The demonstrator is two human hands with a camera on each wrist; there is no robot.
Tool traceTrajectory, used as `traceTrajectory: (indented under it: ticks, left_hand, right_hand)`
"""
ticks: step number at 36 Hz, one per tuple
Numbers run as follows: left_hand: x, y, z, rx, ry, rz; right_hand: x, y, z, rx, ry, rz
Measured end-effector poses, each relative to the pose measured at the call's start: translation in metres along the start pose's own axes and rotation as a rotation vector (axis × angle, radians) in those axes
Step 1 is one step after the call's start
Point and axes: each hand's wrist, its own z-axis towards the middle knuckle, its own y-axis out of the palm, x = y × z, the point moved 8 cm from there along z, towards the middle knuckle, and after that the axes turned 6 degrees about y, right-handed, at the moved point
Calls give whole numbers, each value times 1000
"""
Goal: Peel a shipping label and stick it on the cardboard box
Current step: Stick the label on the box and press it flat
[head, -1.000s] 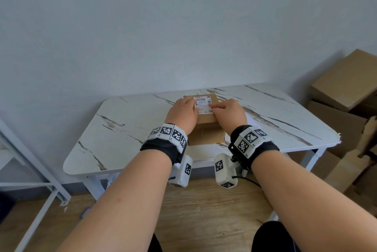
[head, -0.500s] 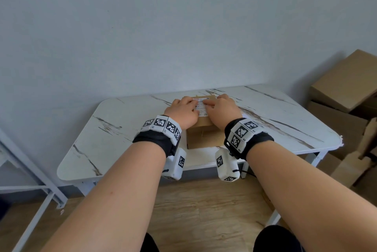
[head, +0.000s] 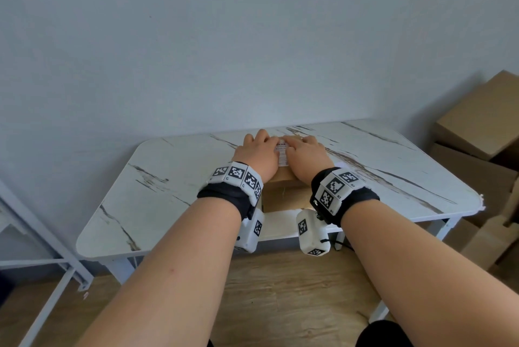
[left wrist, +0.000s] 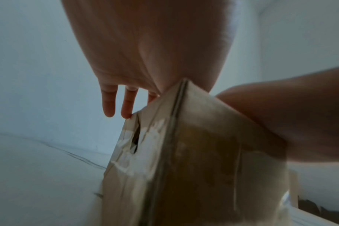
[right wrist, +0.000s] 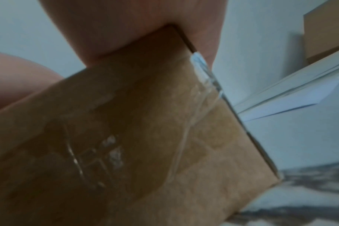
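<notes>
A small brown cardboard box (head: 283,195) stands on the marble-patterned table (head: 174,195), with a white shipping label (head: 282,151) lying on its top face. My left hand (head: 257,150) lies flat over the left part of the box top, its fingers reaching past the far edge. My right hand (head: 306,151) lies flat over the right part. Only a narrow strip of label shows between the two hands. In the left wrist view my palm (left wrist: 155,45) presses on the box's corner (left wrist: 184,137) and straight fingers (left wrist: 116,100) hang beyond it. The right wrist view shows the taped box side (right wrist: 145,137) under my palm (right wrist: 135,23).
A white sheet of paper (head: 341,164) lies on the table just right of the box. Several larger cardboard boxes (head: 483,127) are stacked on the floor at the right. A white metal frame (head: 42,251) stands at the left. The wall rises right behind the table.
Both hands have slid forward and closer together over the box top, covering most of the label that was plainly visible a second ago.
</notes>
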Motion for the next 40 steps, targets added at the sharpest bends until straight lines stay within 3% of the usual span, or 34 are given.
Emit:
traceTrajectory:
  ticks: [8, 21, 30, 40]
  left_hand:
    - [-4, 6, -2, -7, -28, 100]
    - [-3, -3, -12, 132, -129, 82]
    - [-14, -5, -31, 134, -266, -82]
    - [-5, -12, -56, 196, -192, -182]
  right_hand:
    - [4, -6, -2, 83, 30, 56]
    - [10, -24, -22, 299, -21, 83]
    - [22, -20, -41, 206, 35, 287]
    - [23, -10, -35, 195, 57, 295]
